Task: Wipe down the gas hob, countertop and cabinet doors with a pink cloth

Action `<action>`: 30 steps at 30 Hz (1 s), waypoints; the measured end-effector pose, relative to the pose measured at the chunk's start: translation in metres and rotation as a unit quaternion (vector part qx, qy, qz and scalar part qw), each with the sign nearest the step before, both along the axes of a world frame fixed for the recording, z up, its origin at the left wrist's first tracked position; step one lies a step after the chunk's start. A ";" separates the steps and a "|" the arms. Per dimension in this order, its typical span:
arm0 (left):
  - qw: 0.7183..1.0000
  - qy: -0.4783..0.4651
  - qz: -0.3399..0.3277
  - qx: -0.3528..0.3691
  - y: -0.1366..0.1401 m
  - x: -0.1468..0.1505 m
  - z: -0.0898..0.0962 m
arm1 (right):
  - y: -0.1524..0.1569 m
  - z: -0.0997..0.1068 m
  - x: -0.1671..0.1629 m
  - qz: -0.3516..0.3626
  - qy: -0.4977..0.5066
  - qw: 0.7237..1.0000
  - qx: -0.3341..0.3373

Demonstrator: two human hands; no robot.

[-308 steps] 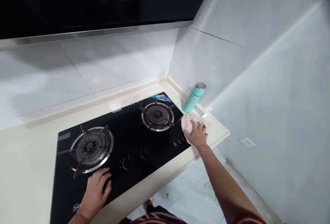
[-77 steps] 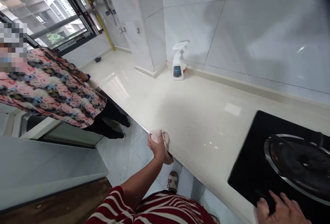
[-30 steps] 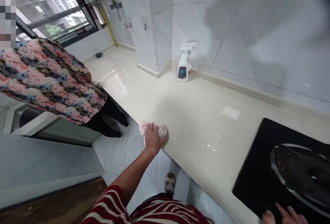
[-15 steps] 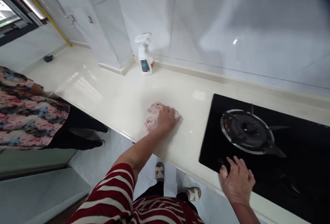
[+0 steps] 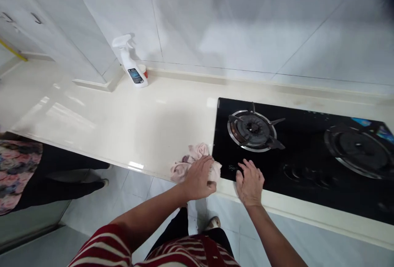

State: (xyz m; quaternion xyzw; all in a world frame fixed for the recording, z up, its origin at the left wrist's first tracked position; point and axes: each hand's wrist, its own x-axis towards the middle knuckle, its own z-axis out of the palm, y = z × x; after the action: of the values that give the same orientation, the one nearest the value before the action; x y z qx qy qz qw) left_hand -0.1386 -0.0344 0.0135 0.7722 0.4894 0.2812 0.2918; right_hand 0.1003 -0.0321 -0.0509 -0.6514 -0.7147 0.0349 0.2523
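Where the wearer's red shirt with cream stripes (image 5: 101, 246) fills the nearest part of the view, a pale sandal (image 5: 214, 222) shows below on the light tiled floor (image 5: 132, 187). Both bare forearms reach forward to the front edge of the long, glossy cream stone desk (image 5: 172, 115). The left hand (image 5: 199, 179) lies over a crumpled, pale pink fabric cloth (image 5: 197, 153), its grip loosely closed, with part of the cloth between fingers and thumb and folds spilling out on either side. This cloth lies on the desk at its front edge, just beside the left front corner of a black glass gas stove (image 5: 301, 144). The right hand (image 5: 250, 184) has its grip relaxed and partly spread, holding nothing, its fingertips on the stove's front edge near some pale lettering. Beyond those fingers sits a round, dark metal burner with a silver ring (image 5: 252, 129); a second, similar burner (image 5: 358, 150) is well to its right. At the far left, another person's floral top (image 5: 15, 168) and black trousers (image 5: 67, 172) are partly visible. Toward the back, an upright white plastic spray bottle (image 5: 134, 68) stands near the pale marbled tile wall (image 5: 246, 33), with a small red-and-white container (image 5: 144, 70) partly hidden behind it.
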 end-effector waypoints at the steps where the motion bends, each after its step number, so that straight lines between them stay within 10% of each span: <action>1: 1.000 0.008 -0.013 -0.006 -0.003 -0.007 0.003 | 0.000 0.001 -0.001 -0.001 0.001 1.000 -0.003; 8: 0.972 0.224 0.065 0.006 -0.008 -0.033 0.007 | 0.000 0.007 -0.002 0.012 0.020 1.000 -0.011; 17: 0.928 0.289 0.230 0.049 -0.051 0.047 -0.018 | -0.002 0.006 0.006 0.058 0.068 0.996 -0.006; 24: 0.946 0.211 0.227 0.093 -0.086 0.093 -0.038 | 0.000 0.005 0.005 0.055 0.065 0.996 0.017; 30: 0.971 0.190 0.116 0.092 -0.073 0.057 -0.030 | 0.004 0.008 0.003 0.040 0.025 0.999 0.005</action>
State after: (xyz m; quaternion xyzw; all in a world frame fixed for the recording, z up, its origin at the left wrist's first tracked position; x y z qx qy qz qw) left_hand -0.0818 -0.1072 -0.0161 0.7728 0.5943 0.2051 0.0866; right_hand 0.1036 -0.0286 -0.0427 -0.6197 -0.7342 0.0579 0.2712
